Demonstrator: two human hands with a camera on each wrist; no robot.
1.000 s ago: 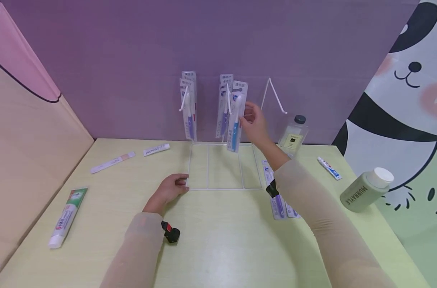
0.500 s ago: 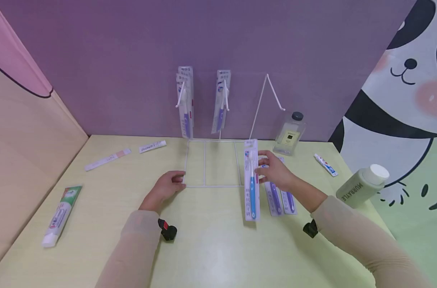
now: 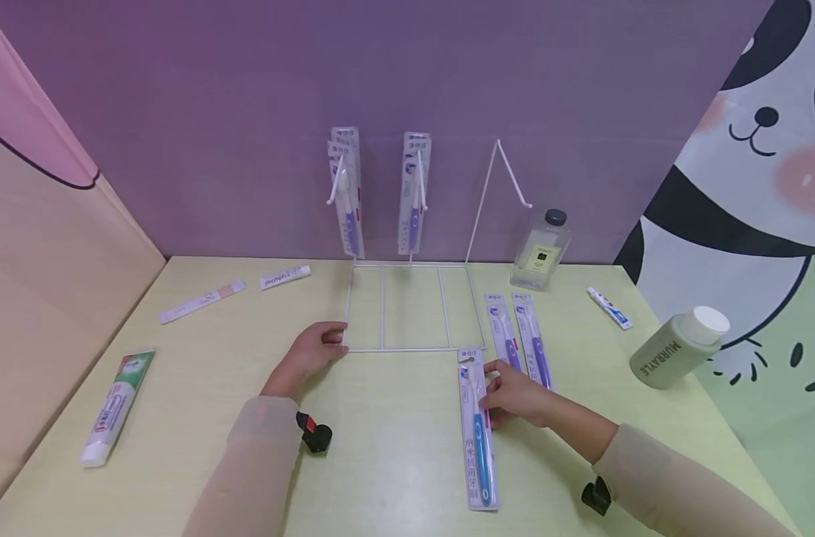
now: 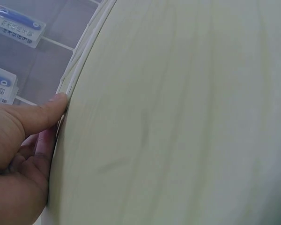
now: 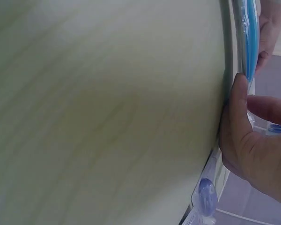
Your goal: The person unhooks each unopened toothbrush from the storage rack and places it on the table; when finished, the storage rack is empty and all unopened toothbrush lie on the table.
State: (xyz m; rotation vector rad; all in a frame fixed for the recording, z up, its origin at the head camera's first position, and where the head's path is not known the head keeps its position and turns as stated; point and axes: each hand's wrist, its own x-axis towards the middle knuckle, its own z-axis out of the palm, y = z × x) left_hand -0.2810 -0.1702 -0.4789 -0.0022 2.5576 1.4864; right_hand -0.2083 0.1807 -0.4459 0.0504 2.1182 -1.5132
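Note:
A white wire display rack stands on the table, its base flat and its hooks raised at the back. My left hand grips the base's front left corner; in the left wrist view the thumb lies on the wire. My right hand pinches the right edge of a blue toothbrush in a blister pack, low over the table in front of the rack. Purple packaged toothbrushes hang on the left hook and the middle hook; the right hook is bare. Two purple packaged toothbrushes lie beside the base.
A clear bottle with a black cap stands behind right. Further right are a small toothpaste tube and a green-grey bottle. To the left lie a large toothpaste tube, a slim strip and a small white tube.
My right hand has taken the blue packaged toothbrush from beside the middle hook down and toward me, close to the table. My left hand stays at the rack's corner.

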